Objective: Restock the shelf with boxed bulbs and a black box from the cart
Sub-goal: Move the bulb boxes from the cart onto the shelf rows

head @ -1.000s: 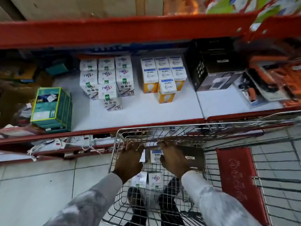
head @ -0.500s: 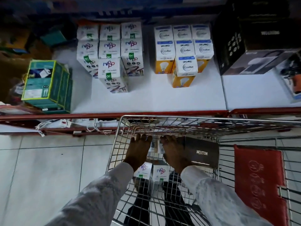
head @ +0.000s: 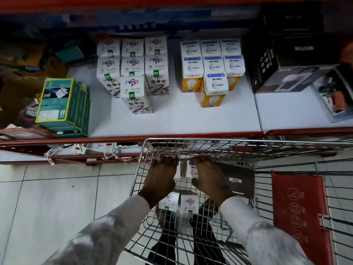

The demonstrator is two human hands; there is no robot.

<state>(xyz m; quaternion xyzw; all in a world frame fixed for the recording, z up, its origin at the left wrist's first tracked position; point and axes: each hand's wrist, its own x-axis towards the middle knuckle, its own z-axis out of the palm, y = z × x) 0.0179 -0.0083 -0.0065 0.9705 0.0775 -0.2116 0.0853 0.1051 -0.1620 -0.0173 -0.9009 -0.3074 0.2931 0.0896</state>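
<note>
White laminate shelf (head: 181,119) carries standing bulb boxes. Below, the wire shopping cart (head: 200,142) holds the black Neuton box (head: 237,180). Both hands, left (head: 160,180) and right (head: 208,178), clasp the white Wipro bulb box (head: 192,170) between them.

A single head-worn view looks steeply down, close above the cart (head: 191,142), facing the shelf (head: 181,119) ahead.

Both your sleeved arms reach forward and down, left hand (head: 161,179) and right hand (head: 208,178) side by side, knuckles up, fingers curled downward.
</note>
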